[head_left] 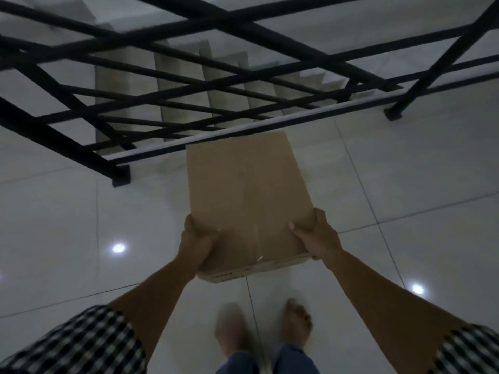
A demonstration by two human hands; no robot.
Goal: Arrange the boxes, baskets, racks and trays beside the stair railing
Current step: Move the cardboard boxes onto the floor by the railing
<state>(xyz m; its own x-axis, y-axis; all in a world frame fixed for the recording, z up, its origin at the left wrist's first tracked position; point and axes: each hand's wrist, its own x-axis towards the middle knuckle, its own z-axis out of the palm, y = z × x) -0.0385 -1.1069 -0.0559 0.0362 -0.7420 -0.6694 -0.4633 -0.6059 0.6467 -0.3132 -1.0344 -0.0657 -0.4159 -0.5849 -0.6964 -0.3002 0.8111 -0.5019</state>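
A plain brown cardboard box (pixel 247 190) is held out in front of me above the tiled floor, its closed top facing up. My left hand (pixel 195 242) grips its near left corner. On the near right corner my right hand (pixel 316 234) is clamped, thumb on top. The box's far edge reaches the bottom rail of the black stair railing (pixel 151 109), which runs across the upper half of the view. Whether the box rests on the floor cannot be told.
Behind the railing, concrete stairs (pixel 183 74) drop away. Railing posts stand on the floor at left (pixel 120 176) and at right (pixel 394 113). Glossy white floor tiles (pixel 405 184) spread on both sides. My bare feet (pixel 295 322) are just below the box.
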